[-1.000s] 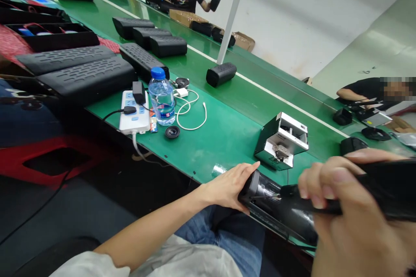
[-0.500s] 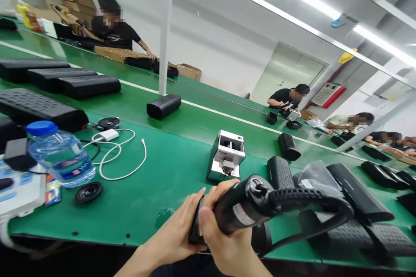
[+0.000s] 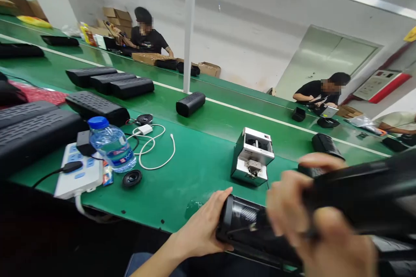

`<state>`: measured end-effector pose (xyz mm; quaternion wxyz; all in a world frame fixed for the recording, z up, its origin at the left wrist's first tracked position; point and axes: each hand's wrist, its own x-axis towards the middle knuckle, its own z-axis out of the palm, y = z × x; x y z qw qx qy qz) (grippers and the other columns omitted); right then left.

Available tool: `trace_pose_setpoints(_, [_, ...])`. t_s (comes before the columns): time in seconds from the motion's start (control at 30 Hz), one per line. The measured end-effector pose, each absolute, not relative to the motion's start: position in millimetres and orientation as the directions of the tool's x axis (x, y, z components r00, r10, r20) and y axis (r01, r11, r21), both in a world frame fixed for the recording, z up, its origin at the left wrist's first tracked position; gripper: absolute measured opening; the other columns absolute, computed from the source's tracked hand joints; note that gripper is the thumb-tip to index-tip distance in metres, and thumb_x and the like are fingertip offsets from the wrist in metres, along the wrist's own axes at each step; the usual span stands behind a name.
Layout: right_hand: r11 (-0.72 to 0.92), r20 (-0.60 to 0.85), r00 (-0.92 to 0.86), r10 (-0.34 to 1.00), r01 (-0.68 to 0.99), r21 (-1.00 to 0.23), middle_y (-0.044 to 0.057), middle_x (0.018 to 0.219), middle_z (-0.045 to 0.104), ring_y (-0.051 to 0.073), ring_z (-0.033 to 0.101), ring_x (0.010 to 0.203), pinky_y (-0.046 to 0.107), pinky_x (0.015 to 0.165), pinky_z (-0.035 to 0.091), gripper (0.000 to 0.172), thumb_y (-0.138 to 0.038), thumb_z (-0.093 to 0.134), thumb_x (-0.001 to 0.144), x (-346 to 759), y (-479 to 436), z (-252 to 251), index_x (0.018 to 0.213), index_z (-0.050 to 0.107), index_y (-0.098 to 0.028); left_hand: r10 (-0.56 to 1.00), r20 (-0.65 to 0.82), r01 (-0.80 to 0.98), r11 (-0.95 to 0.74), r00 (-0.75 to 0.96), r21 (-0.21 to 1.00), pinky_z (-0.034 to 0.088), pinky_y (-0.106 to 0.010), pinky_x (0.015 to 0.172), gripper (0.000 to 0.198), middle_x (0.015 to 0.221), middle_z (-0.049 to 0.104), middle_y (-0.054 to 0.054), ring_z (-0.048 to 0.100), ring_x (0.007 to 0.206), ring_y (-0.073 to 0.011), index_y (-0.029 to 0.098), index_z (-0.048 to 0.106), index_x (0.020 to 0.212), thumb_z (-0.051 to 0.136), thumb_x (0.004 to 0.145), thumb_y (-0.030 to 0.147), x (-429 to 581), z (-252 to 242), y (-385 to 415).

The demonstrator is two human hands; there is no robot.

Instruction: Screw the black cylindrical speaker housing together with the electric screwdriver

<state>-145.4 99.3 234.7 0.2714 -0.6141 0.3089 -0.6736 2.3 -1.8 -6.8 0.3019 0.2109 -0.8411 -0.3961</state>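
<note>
My left hand (image 3: 206, 227) is wrapped round the near left end of a black speaker casing (image 3: 250, 225) at the table's front edge. Its open side shows a silvery perforated part. My right hand (image 3: 312, 212), blurred, grips a thick black cylindrical power tool (image 3: 367, 186) above the casing's right part. The tool hides the casing's far end, and its tip cannot be made out. Just beyond the casing stands a white and black boxy device (image 3: 255, 156) with a small metal block at its front.
A water bottle (image 3: 112, 145), power strip (image 3: 79, 171), white cable (image 3: 156, 164) and small round speaker (image 3: 131, 178) lie at left. Black casings (image 3: 131, 88) stand behind them. A metal post (image 3: 189, 30) rises mid-table. People (image 3: 149, 37) work across the table.
My right hand and the tool have moved right and closer to the camera, uncovering the casing in my left hand. The view has turned left, so the scene sits further right.
</note>
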Motion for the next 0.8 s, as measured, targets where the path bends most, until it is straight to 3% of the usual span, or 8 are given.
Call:
trace_pose_setpoints(0.07, [-0.725,0.718,-0.262,-0.644,-0.09,-0.683,-0.008,0.063,0.043,0.013,0.036,0.044,0.029,0.044,0.039,0.033,-0.036,0.085,0.102,-163.1,88.4,260.0,0.128,0.067,-0.03,-0.589,0.345,-0.117,0.606,-0.73,0.787,0.038,-0.072,0.14,0.165,0.183,0.033,-0.019,0.036,0.171,-0.0488,0.043,0.0,0.184,0.113,0.065,0.036,2.9,-11.6,-2.8])
trace_pose_setpoints(0.13, [-0.762,0.777,-0.42,-0.47,-0.252,-0.597,-0.007,0.064,0.047,0.017,0.044,0.05,0.033,0.051,0.048,0.027,-0.022,0.084,0.092,-180.9,67.3,273.1,0.111,0.065,-0.027,-0.587,0.338,-0.116,0.6,-0.735,0.791,0.038,-0.073,0.139,0.166,0.184,0.031,-0.018,0.033,0.173,-0.0487,0.047,-0.003,0.183,0.114,0.065,0.037,3.8,-13.4,-2.9])
trace_pose_setpoints(0.23, [-0.759,0.826,-0.475,-0.303,-0.404,-0.511,-0.005,0.067,0.057,0.02,0.058,0.055,0.038,0.059,0.058,0.028,-0.022,0.087,0.086,-204.0,28.5,270.1,0.098,0.062,-0.024,-0.601,0.311,-0.126,0.573,-0.736,0.809,0.038,-0.075,0.139,0.164,0.186,0.03,-0.017,0.032,0.174,-0.0482,0.048,-0.004,0.183,0.113,0.068,0.039,4.4,-13.8,-2.7])
trace_pose_setpoints(0.43, [-0.719,0.83,-0.421,-0.365,-0.439,-0.539,-0.005,0.064,0.058,0.019,0.06,0.05,0.034,0.057,0.057,0.028,-0.029,0.087,0.091,-220.4,-13.8,245.9,0.099,0.062,-0.02,-0.6,0.288,-0.137,0.562,-0.746,0.816,0.035,-0.075,0.14,0.159,0.187,0.027,-0.02,0.031,0.174,-0.0489,0.042,0.0,0.185,0.11,0.071,0.047,4.6,-15.9,-3.3])
trace_pose_setpoints(0.63, [-0.687,0.798,-0.422,-0.431,-0.42,-0.593,-0.007,0.068,0.059,0.019,0.061,0.05,0.033,0.052,0.057,0.031,-0.027,0.085,0.088,-214.3,-21.0,243.5,0.108,0.063,-0.02,-0.616,0.262,-0.16,0.543,-0.742,0.824,0.035,-0.071,0.142,0.165,0.185,0.031,-0.018,0.033,0.173,-0.0476,0.041,0.001,0.185,0.113,0.064,0.032,5.8,-9.8,-1.6])
trace_pose_setpoints(0.8, [-0.684,0.78,-0.461,-0.422,-0.403,-0.608,-0.006,0.063,0.055,0.018,0.056,0.046,0.031,0.047,0.051,0.029,-0.027,0.084,0.084,-212.5,-18.5,244.2,0.102,0.062,-0.021,-0.605,0.311,-0.127,0.571,-0.733,0.811,0.039,-0.068,0.14,0.162,0.18,0.037,-0.018,0.04,0.169,-0.0453,0.041,0.003,0.184,0.112,0.065,0.028,6.3,-1.5,-0.3])
